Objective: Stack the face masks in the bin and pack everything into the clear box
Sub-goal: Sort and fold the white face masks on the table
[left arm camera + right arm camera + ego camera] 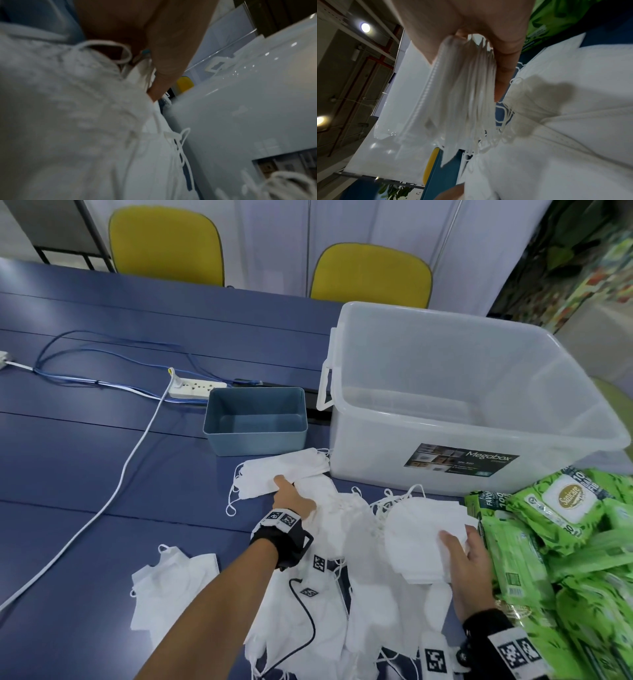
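Note:
White face masks lie scattered over the blue table [85, 457], one at the near left [171, 583] and several in a heap [308, 618] under my forearms. My left hand [286, 491] grips a small bundle of masks [274, 474] just in front of the empty blue-grey bin [255, 436], thumb on top. In the left wrist view a finger [163, 65] presses into the mask fabric [68, 108]. My right hand [459, 542] pinches a thick stack of masks [421, 532]; its layered edges [458, 94] show between thumb and fingers. The clear box [479, 460] stands empty behind.
Green wet-wipe packs [561, 508] are piled at the right, touching the clear box's front corner. A white power strip [197, 388] with a white cable [113, 498] and blue wires lies left of the bin. Two yellow chairs [168, 244] stand beyond the table.

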`<move>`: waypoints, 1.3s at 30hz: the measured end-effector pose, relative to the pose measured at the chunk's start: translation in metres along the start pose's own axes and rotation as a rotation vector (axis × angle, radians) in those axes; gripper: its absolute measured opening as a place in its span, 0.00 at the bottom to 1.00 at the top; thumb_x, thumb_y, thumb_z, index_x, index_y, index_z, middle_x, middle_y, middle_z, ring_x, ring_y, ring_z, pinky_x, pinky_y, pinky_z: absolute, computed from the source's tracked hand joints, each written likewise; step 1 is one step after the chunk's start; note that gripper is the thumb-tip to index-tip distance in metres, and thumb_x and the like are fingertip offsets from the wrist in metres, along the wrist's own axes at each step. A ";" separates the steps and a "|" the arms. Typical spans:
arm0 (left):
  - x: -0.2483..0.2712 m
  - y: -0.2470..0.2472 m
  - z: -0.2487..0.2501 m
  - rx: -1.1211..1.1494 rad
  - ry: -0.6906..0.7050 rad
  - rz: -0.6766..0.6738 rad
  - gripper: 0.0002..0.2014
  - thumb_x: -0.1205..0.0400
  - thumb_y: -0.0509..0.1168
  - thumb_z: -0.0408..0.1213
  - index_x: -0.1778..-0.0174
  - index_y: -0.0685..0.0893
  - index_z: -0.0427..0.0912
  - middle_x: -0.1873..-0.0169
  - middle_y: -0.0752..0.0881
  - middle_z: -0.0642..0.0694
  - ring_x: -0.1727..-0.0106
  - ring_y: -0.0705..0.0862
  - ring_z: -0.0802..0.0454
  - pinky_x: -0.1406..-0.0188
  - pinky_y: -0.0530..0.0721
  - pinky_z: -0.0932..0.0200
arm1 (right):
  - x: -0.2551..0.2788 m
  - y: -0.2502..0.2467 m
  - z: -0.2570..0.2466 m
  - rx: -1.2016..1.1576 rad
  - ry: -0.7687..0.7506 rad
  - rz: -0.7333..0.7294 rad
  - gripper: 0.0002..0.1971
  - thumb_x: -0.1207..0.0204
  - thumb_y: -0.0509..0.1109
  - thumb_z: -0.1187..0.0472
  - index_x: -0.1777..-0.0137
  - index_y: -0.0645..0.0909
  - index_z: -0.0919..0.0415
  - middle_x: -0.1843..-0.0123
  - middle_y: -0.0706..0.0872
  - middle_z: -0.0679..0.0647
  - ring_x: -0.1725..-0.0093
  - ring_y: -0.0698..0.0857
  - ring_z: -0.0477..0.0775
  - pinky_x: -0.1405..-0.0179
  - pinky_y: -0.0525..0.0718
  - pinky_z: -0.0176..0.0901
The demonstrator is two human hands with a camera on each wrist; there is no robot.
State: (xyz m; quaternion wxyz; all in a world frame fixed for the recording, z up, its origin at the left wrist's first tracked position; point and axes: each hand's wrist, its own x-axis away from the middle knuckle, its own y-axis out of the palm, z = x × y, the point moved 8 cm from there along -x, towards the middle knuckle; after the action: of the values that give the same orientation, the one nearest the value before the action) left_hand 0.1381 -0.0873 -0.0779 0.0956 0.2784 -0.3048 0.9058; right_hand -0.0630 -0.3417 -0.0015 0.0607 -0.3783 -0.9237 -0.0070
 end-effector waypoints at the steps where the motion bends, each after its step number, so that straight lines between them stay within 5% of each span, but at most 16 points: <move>1: 0.000 -0.003 -0.002 0.064 0.017 0.017 0.38 0.27 0.74 0.31 0.27 0.58 0.37 0.37 0.76 0.35 0.39 0.79 0.36 0.41 0.80 0.48 | 0.002 0.002 -0.002 0.009 0.004 -0.005 0.10 0.19 0.63 0.73 0.55 0.78 0.58 0.57 0.83 0.49 0.55 0.82 0.45 0.63 0.80 0.22; 4: 0.008 -0.019 0.005 0.185 0.142 0.077 0.33 0.32 0.80 0.37 0.35 0.73 0.35 0.42 0.81 0.41 0.39 0.81 0.42 0.38 0.78 0.52 | 0.009 0.007 -0.006 -0.031 0.043 -0.032 0.07 0.19 0.62 0.73 0.47 0.76 0.62 0.50 0.83 0.51 0.55 0.82 0.40 0.59 0.77 0.20; 7: 0.026 -0.036 0.017 0.336 0.263 0.062 0.28 0.41 0.82 0.48 0.54 0.84 0.30 0.54 0.89 0.37 0.54 0.86 0.46 0.48 0.84 0.43 | 0.015 0.013 -0.012 -0.037 0.089 -0.070 0.17 0.19 0.63 0.73 0.31 0.72 0.74 0.40 0.79 0.58 0.36 0.78 0.52 0.45 0.70 0.31; 11: 0.064 -0.055 0.055 0.519 0.509 -0.006 0.09 0.31 0.79 0.31 0.62 0.86 0.37 0.66 0.87 0.48 0.65 0.82 0.56 0.62 0.83 0.59 | 0.010 0.022 0.002 0.029 0.097 -0.101 0.08 0.20 0.66 0.69 0.44 0.80 0.61 0.49 0.87 0.51 0.36 0.82 0.63 0.42 0.81 0.47; 13: 0.090 -0.066 0.080 0.468 0.743 0.041 0.14 0.32 0.78 0.26 0.71 0.79 0.43 0.72 0.78 0.54 0.71 0.73 0.64 0.68 0.72 0.69 | 0.011 0.031 0.003 0.007 0.100 -0.132 0.05 0.20 0.67 0.67 0.47 0.81 0.59 0.49 0.88 0.51 0.38 0.83 0.64 0.40 0.81 0.56; 17: 0.146 -0.067 0.112 0.215 1.224 0.091 0.16 0.35 0.71 0.25 0.67 0.77 0.52 0.59 0.85 0.56 0.57 0.80 0.60 0.53 0.74 0.63 | 0.013 0.053 -0.007 -0.067 0.120 -0.191 0.12 0.20 0.68 0.65 0.37 0.80 0.58 0.37 0.86 0.51 0.34 0.82 0.56 0.31 0.78 0.58; 20: 0.181 -0.041 0.109 -0.056 1.462 0.048 0.17 0.35 0.67 0.21 0.63 0.78 0.51 0.49 0.85 0.59 0.49 0.82 0.54 0.41 0.71 0.56 | 0.009 0.069 -0.013 -0.184 0.163 -0.271 0.18 0.29 0.73 0.64 0.38 0.81 0.56 0.38 0.86 0.56 0.39 0.83 0.57 0.38 0.82 0.55; 22: 0.188 -0.024 0.098 -0.183 1.490 -0.012 0.18 0.33 0.59 0.21 0.57 0.84 0.46 0.51 0.81 0.64 0.46 0.81 0.56 0.33 0.64 0.59 | 0.007 0.074 -0.015 -0.293 0.244 -0.297 0.18 0.27 0.71 0.60 0.37 0.80 0.61 0.40 0.88 0.58 0.42 0.86 0.60 0.43 0.85 0.54; 25: 0.186 -0.018 0.088 -0.255 1.466 -0.030 0.21 0.32 0.58 0.21 0.51 0.86 0.45 0.52 0.77 0.67 0.44 0.79 0.59 0.27 0.56 0.64 | 0.003 0.075 -0.032 -0.255 0.155 -0.280 0.10 0.18 0.60 0.67 0.45 0.82 0.60 0.51 0.90 0.52 0.52 0.87 0.50 0.54 0.84 0.42; 29: 0.182 -0.028 0.087 -0.267 1.467 0.018 0.34 0.41 0.65 0.11 0.49 0.82 0.54 0.60 0.78 0.60 0.43 0.80 0.60 0.25 0.59 0.56 | 0.001 0.075 -0.031 -0.216 0.156 -0.293 0.14 0.19 0.60 0.64 0.39 0.84 0.57 0.39 0.88 0.58 0.38 0.84 0.60 0.33 0.77 0.59; 32: 0.182 -0.033 0.091 -0.258 1.503 0.078 0.36 0.42 0.67 0.08 0.51 0.78 0.56 0.64 0.83 0.60 0.44 0.80 0.60 0.26 0.61 0.52 | 0.002 0.076 -0.034 -0.203 0.147 -0.345 0.15 0.21 0.60 0.64 0.39 0.85 0.56 0.37 0.87 0.59 0.35 0.83 0.62 0.29 0.73 0.62; 36: 0.183 -0.039 0.098 -0.224 1.545 0.084 0.27 0.35 0.67 0.16 0.53 0.77 0.55 0.62 0.87 0.55 0.46 0.82 0.58 0.30 0.65 0.54 | 0.007 0.080 -0.039 -0.177 0.131 -0.419 0.14 0.22 0.62 0.64 0.47 0.88 0.54 0.43 0.89 0.58 0.42 0.85 0.56 0.36 0.78 0.55; 39: 0.179 -0.046 0.103 -0.078 1.445 0.028 0.11 0.27 0.68 0.33 0.51 0.83 0.52 0.59 0.87 0.55 0.53 0.85 0.56 0.43 0.76 0.62 | 0.008 0.078 -0.042 -0.162 0.100 -0.407 0.09 0.19 0.64 0.58 0.46 0.85 0.55 0.49 0.91 0.48 0.46 0.86 0.51 0.48 0.84 0.42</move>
State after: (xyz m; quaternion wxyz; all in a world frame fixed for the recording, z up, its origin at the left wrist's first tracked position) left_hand 0.0523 -0.1123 0.1139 0.2715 -0.3975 -0.2011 0.8532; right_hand -0.0095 -0.2826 0.0385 0.0731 -0.1871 -0.9732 -0.1122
